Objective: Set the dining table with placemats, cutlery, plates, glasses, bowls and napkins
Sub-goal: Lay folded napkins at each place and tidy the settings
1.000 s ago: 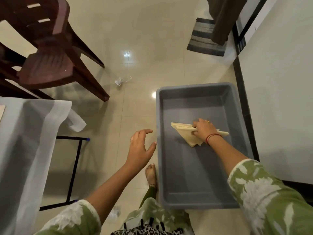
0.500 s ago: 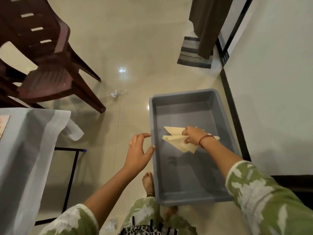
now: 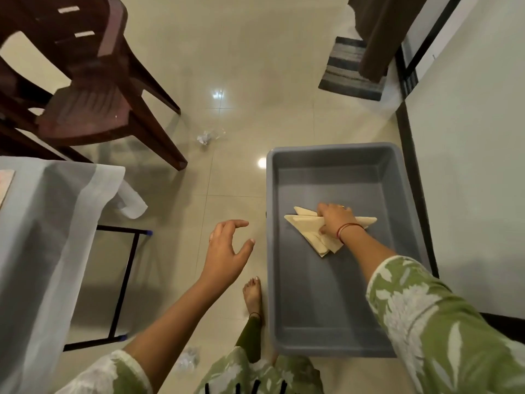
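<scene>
Head view, looking down: a grey tub [image 3: 326, 314] sits on the tiled floor [image 3: 255, 66] right of centre. Its right wall runs close along the dark skirting [image 3: 409, 172] of the pale wall, and its near rim lies just ahead of the person's legs. The folded cream napkins [image 3: 305, 230] lie fanned in pointed layers near the tub's middle, nothing else showing inside it. The right hand [image 3: 335, 220] is on them, fingers curled down over the stack and thumb tucked at its left side; whether the stack is clear of the tub floor cannot be told. The left hand [image 3: 224, 254] hovers over bare tile just left of the tub's left rim, touching nothing, fingers spread and gently curved, thumb held wide. A bare foot [image 3: 252, 294] stands just beside the same rim, nearer the body. At the left edge is the table [image 3: 42, 223] under a white cloth, one cloth corner drooping past the edge above the black frame [image 3: 122, 282]. Between table and tub runs an open lane of floor. Far left a dark brown plastic chair [image 3: 85, 95] stands with a leg reaching toward that lane, and a crumpled clear wrapper [image 3: 204, 137] lies on the tile beyond it. Far right, a striped mat [image 3: 341, 72] lies under a brown curtain [image 3: 380, 32].
</scene>
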A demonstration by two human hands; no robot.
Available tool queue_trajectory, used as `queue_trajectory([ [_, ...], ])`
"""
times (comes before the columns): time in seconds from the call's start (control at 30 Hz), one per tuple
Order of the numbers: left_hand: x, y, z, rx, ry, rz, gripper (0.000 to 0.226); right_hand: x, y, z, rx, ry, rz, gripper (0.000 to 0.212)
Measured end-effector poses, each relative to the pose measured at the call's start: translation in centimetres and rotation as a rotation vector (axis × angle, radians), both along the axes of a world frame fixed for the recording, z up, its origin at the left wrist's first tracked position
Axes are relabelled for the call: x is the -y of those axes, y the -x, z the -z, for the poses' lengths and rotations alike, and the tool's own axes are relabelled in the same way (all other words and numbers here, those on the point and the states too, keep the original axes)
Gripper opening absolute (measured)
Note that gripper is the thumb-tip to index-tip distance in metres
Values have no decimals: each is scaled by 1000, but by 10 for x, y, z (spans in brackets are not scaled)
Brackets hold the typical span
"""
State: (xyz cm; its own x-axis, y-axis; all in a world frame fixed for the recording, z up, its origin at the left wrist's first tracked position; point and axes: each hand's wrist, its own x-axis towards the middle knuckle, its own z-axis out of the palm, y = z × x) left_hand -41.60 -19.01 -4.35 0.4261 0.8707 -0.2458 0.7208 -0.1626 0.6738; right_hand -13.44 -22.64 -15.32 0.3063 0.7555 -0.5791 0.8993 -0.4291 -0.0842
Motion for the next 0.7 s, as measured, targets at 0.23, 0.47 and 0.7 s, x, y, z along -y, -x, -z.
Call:
queue_trajectory([
  [0.23,-4,-5,-6,32,21,5,33,21,15,-36,-90,-197,201,29],
  [0.47,-1,-11,-80,275,85,-2,48,61,83,-177,-704,-678,404,31],
  [0.7,31,29,-184,634,263,59,58,56,159,-285,-961,-763,168,38],
])
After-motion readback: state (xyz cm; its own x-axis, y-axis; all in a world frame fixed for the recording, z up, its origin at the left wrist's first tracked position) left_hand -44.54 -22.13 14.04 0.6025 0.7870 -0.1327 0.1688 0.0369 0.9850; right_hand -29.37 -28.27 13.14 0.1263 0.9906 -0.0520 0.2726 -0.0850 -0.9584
